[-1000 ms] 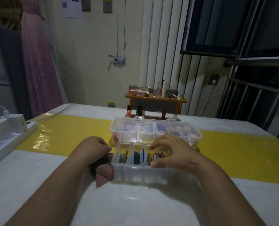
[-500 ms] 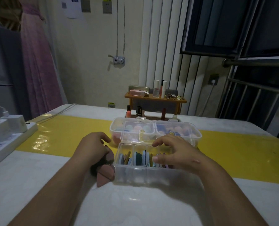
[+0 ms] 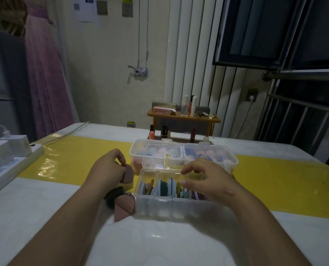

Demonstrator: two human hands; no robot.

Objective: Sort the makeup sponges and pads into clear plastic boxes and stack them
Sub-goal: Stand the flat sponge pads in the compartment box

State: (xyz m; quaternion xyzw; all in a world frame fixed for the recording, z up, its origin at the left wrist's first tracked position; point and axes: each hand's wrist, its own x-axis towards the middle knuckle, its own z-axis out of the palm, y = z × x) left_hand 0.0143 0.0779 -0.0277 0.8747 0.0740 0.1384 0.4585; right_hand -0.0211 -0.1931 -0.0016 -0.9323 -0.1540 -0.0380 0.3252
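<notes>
While the right hand (image 3: pixel 207 182) is hovering over the open near box (image 3: pixel 159 211), its fingers (image 3: pixel 190 167) are lying loosely bent and spread, the tips reaching toward the box's far rim and the thumb hanging just above the pads (image 3: pixel 164 189); whether any tip is touching them cannot be told. The pads are standing on edge in the box's compartments, showing blue, teal, tan and pink. At 9 o'clock of this box the left hand (image 3: pixel 109 169) is curling its fingers, pinching a mauve sponge (image 3: pixel 128 174) between thumb and fingertips and holding it off the tabletop (image 3: pixel 159 244), just beside the box's far left corner. At 8 o'clock of the box the loose sponges (image 3: pixel 124 208) are lying on the tabletop, mauve wedges just beside the box's left wall and a dark one on their outer side. At 12 o'clock the far box (image 3: pixel 231 165) is sitting with its lid down, holding round pastel sponges, right behind the near one and on the yellow strip (image 3: pixel 73 158). At 9 o'clock of the view a white power strip (image 3: pixel 10 167) is carrying chargers; at 12 o'clock, beyond both boxes, a small wooden shelf (image 3: pixel 182 118) is bearing cosmetics.
</notes>
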